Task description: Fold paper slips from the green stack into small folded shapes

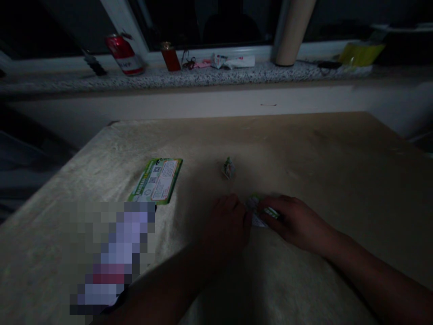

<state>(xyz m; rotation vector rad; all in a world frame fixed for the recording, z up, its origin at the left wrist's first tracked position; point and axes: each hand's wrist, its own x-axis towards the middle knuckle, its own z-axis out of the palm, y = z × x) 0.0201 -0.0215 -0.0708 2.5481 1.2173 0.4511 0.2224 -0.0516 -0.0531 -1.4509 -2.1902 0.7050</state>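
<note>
In the head view, a small printed piece of paper (257, 219), green and white, lies on the table between my hands. My right hand (297, 221) is closed on its right side, thumb and fingers pinching a folded part. My left hand (226, 225) is at the paper's left edge, its fingers curled and closed against it; the fingertips are partly hidden. Just beyond my hands stands a small folded piece (228, 168) of similar printed paper. To the left lies a flat green and white printed card (157, 180) with small codes and text.
A pixelated long object (118, 253) lies on the table (321, 158) near my left forearm. Along the granite windowsill (203, 80) at the back stand a red can (124, 54), a red bottle (171, 57), a white tube (241, 62), a tan cylinder (293, 34) and a yellow item (361, 53).
</note>
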